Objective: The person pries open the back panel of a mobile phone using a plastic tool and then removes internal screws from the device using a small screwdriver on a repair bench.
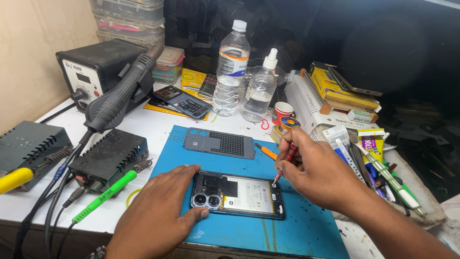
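An opened phone (242, 194) lies back-up on a blue work mat (306, 230), its battery and camera lenses exposed. My left hand (160, 211) lies flat against the phone's left end and steadies it by the camera side. My right hand (316, 170) grips a red screwdriver (286, 160) whose tip touches the phone's upper right corner. The phone's grey back cover (219, 143) rests on the mat just behind.
A hot-air station (98, 67) with its handle (120, 93) stands at the back left, with power units (108, 156) and cables in front. Behind the mat are two clear bottles (232, 67), another opened phone (184, 101) and a small red cup (282, 110). Tools crowd a tray (373, 158) on the right.
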